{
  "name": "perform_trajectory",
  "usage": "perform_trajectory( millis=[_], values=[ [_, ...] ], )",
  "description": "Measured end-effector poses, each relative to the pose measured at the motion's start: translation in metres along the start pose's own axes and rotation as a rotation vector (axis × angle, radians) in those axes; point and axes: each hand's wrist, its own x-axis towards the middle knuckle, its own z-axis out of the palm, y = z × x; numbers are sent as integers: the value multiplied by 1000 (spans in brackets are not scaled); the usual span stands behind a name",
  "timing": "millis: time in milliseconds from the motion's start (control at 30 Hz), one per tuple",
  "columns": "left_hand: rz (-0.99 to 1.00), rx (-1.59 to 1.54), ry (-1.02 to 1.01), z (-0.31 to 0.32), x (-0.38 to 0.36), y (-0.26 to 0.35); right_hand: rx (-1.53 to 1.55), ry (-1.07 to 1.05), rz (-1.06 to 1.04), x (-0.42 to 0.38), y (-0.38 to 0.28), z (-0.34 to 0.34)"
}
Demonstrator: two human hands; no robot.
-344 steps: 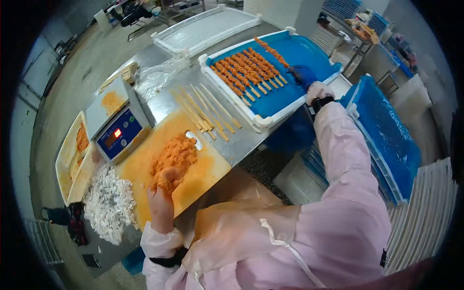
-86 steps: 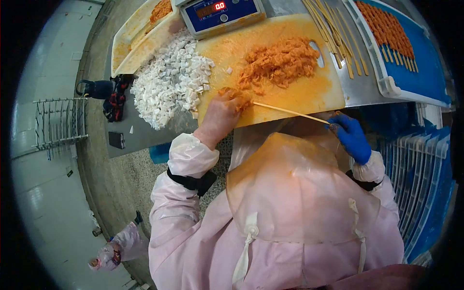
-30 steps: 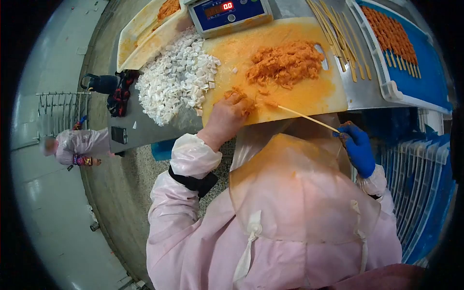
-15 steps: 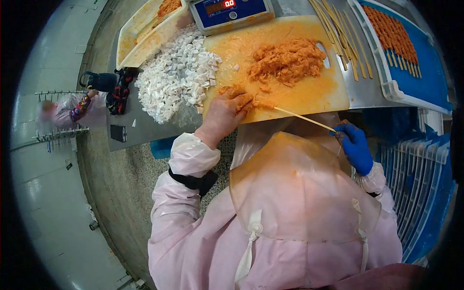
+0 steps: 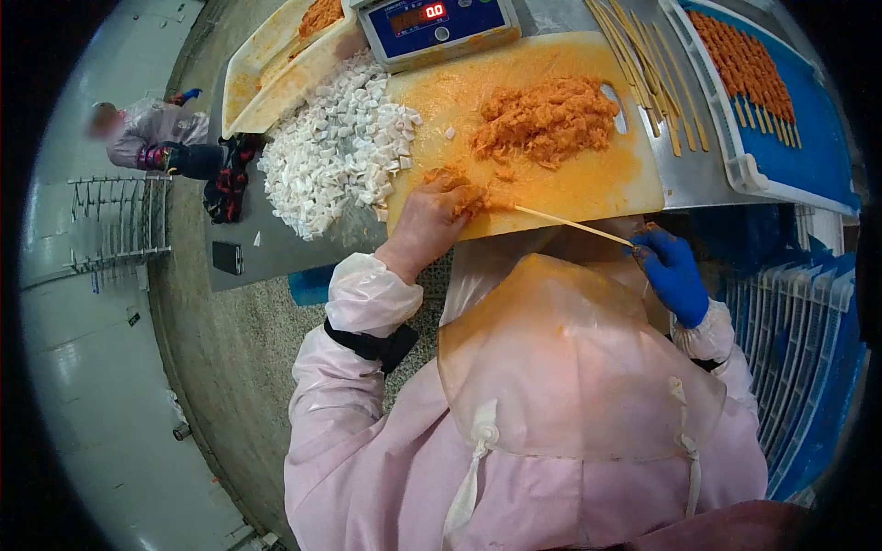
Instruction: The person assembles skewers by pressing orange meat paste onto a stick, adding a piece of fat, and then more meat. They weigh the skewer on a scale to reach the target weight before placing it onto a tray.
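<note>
My bare left hand (image 5: 427, 218) is closed around orange marinated meat at one end of a wooden skewer (image 5: 574, 224), by the near edge of the yellow cutting board (image 5: 606, 188). The skewer's tip is hidden under its fingers. In a blue glove, my right hand (image 5: 673, 274) grips the skewer's other end, just off the board's near side. A mound of shredded orange meat (image 5: 547, 119) lies on the board beyond my hands. Left of the board is a heap of small white cubes (image 5: 340, 151).
A digital scale (image 5: 441, 32) stands behind the board, beside a meat-smeared white tub (image 5: 294, 60). Bare skewers (image 5: 643, 64) lie on the right. A blue-lined white tray (image 5: 808, 151) holds loaded skewers (image 5: 742, 69). Another person (image 5: 152, 133) is at far left, past the table.
My left hand has rolled slightly, its fingers curling further over the meat. The skewer has shifted a little to the left. In the background, the other person has moved up in the view.
</note>
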Motion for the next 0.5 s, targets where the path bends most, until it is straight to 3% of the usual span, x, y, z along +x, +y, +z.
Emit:
perform_trajectory(
  millis=[200,300,500],
  values=[
    [5,-21,-25,-3,2,-1,-68,-7,-58,11,0,1],
    [-21,-17,-56,-1,3,0,-105,-88,75,15,-16,1],
    [-5,-62,-47,-8,9,7,-115,-40,-18,21,-8,5]
  ],
)
